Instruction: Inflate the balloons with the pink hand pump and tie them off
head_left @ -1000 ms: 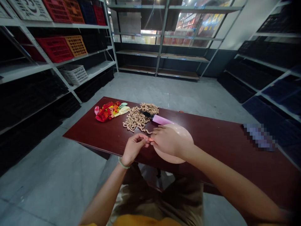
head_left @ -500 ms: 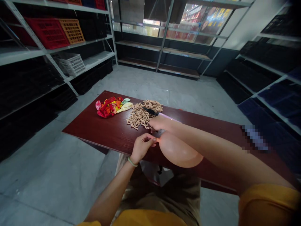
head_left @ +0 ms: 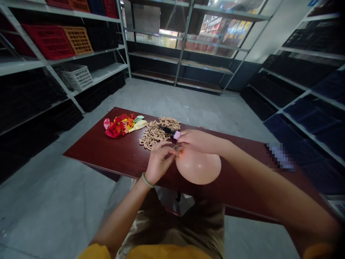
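My left hand [head_left: 161, 162] pinches the neck of an inflated peach balloon [head_left: 199, 168] between thumb and fingers. The balloon hangs over the near part of the table, below my right forearm. My right hand [head_left: 192, 140] is closed at the balloon's neck, its fingertips meeting those of my left. A small brownish bit shows between the fingertips, too small to name. Just beyond my right hand lies a tool with a black tapered tip and a pink body [head_left: 176, 135], partly hidden by the hand. It rests against a pile of beige, curled, cord-like pieces [head_left: 151, 138].
Limp balloons [head_left: 121, 126] in red, yellow, cream and pale green lie left of the pile on the dark red table [head_left: 91, 144]. A blurred-out object [head_left: 280, 157] sits at the right. Shelves with crates [head_left: 77, 40] stand around.
My right hand has come back to the balloon's neck from the pile of beige pieces. More of the black-tipped tool now shows. The whole view has shifted slightly.
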### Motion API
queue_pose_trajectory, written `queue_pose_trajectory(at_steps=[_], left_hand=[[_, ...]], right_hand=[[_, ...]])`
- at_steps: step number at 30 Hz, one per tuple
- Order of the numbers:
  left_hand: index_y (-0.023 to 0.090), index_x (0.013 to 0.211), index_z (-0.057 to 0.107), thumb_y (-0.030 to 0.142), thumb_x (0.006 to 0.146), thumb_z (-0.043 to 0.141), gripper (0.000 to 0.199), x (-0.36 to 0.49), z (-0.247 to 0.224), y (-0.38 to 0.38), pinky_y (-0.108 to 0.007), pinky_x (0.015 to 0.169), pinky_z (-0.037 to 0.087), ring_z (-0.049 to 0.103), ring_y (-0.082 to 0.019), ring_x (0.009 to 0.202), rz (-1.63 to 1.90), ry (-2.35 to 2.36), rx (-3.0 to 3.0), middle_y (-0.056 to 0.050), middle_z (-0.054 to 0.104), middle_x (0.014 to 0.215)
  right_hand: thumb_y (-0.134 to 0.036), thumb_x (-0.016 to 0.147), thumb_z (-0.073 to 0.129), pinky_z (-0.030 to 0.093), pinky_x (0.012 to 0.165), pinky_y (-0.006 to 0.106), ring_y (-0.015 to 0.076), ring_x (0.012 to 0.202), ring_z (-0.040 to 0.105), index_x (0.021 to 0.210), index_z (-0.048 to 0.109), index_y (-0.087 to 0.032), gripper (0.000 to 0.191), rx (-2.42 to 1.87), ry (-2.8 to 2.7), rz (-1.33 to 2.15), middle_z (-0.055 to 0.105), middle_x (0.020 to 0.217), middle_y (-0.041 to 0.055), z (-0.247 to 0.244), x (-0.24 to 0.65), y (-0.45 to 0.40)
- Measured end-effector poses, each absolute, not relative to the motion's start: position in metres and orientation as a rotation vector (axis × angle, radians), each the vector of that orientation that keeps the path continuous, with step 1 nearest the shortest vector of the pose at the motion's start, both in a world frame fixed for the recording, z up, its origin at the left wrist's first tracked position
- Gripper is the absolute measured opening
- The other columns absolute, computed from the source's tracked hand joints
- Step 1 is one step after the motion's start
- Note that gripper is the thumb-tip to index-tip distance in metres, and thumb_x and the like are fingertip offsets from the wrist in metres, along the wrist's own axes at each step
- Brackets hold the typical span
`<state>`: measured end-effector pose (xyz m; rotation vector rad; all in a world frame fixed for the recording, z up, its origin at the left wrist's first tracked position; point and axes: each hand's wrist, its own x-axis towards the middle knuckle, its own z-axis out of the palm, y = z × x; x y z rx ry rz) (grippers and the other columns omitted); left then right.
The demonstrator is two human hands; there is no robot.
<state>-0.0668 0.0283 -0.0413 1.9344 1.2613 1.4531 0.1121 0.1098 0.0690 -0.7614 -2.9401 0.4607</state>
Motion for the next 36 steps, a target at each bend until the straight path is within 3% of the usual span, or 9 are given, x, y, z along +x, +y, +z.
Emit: queue_pose_trajectory(at_steps=[2, 8, 17, 22, 26, 29, 33, 36], left_hand=[[0.022, 0.087, 0.072, 0.021, 0.086, 0.063, 0.009, -0.062, -0.036, 0.036, -0.037, 0.096, 0.044, 0.062, -0.023, 0.110, 1.420, 1.172, 1.911, -0.007, 0.071, 0.106], [0.019, 0.087, 0.070, 0.025, 0.085, 0.063, 0.010, -0.040, -0.017, 0.053, -0.027, 0.073, 0.050, 0.066, -0.016, 0.078, 1.203, 1.039, 1.779, -0.004, 0.072, 0.084], [0.015, 0.078, 0.064, 0.031, 0.075, 0.073, 0.018, -0.005, 0.002, 0.055, -0.024, 0.057, 0.053, 0.061, -0.011, 0.059, 1.175, 1.026, 1.255, -0.001, 0.066, 0.069], [0.014, 0.079, 0.064, 0.032, 0.073, 0.075, 0.022, 0.003, 0.004, 0.059, -0.024, 0.059, 0.055, 0.066, -0.013, 0.061, 1.212, 1.021, 1.142, -0.003, 0.068, 0.069], [0.014, 0.083, 0.065, 0.032, 0.071, 0.077, 0.025, 0.005, 0.008, 0.062, -0.025, 0.066, 0.057, 0.068, -0.013, 0.065, 1.300, 0.970, 0.990, -0.004, 0.070, 0.072], [0.013, 0.083, 0.064, 0.030, 0.069, 0.080, 0.027, 0.004, 0.013, 0.059, -0.024, 0.067, 0.057, 0.069, -0.012, 0.065, 1.358, 0.926, 0.875, -0.003, 0.071, 0.073], [0.013, 0.081, 0.061, 0.028, 0.067, 0.082, 0.028, 0.004, 0.022, 0.051, -0.021, 0.066, 0.057, 0.069, -0.011, 0.065, 1.396, 0.877, 0.771, -0.002, 0.071, 0.073], [0.014, 0.081, 0.060, 0.028, 0.067, 0.082, 0.029, 0.003, 0.027, 0.048, -0.021, 0.066, 0.058, 0.070, -0.011, 0.065, 1.395, 0.864, 0.752, -0.002, 0.071, 0.074]], right_hand=[[-0.019, 0.096, 0.047, 0.042, 0.077, 0.030, 0.0169, 0.082, 0.057, 0.086, 0.069, -0.021, 0.025, -0.741, -2.959, 0.328, 0.065, 0.088, 0.0029, 0.077, 0.126, 0.100], [-0.011, 0.092, 0.046, 0.039, 0.071, 0.032, 0.0190, 0.078, 0.054, 0.083, 0.067, -0.018, 0.024, -0.860, -2.934, -0.128, 0.062, 0.083, 0.0065, 0.087, 0.161, 0.076], [-0.019, 0.095, 0.045, 0.030, 0.055, 0.027, 0.0151, 0.068, 0.055, 0.104, 0.057, -0.019, 0.015, -1.364, -2.469, -0.057, 0.063, 0.090, 0.0032, 0.073, 0.178, 0.036], [-0.017, 0.095, 0.040, 0.036, 0.059, 0.027, 0.0169, 0.074, 0.056, 0.103, 0.061, -0.019, 0.022, -1.268, -2.448, -0.078, 0.061, 0.093, 0.0059, 0.066, 0.176, 0.026], [-0.016, 0.095, 0.036, 0.044, 0.072, 0.031, 0.0194, 0.084, 0.057, 0.096, 0.063, -0.017, 0.027, -1.225, -2.332, -0.058, 0.060, 0.095, 0.0089, 0.047, 0.172, 0.026], [-0.027, 0.097, 0.041, 0.045, 0.082, 0.036, 0.0232, 0.092, 0.055, 0.099, 0.062, -0.015, 0.024, -1.214, -2.225, -0.204, 0.059, 0.095, 0.0109, 0.025, 0.165, 0.025], [-0.051, 0.091, 0.053, 0.041, 0.075, 0.040, 0.0272, 0.088, 0.051, 0.112, 0.059, -0.012, 0.045, -1.285, -2.147, -0.537, 0.058, 0.098, 0.0140, 0.000, 0.155, 0.027], [-0.053, 0.092, 0.048, 0.038, 0.073, 0.041, 0.0280, 0.085, 0.049, 0.112, 0.060, -0.011, 0.047, -1.309, -2.073, -0.622, 0.058, 0.100, 0.0165, -0.008, 0.148, 0.030]])
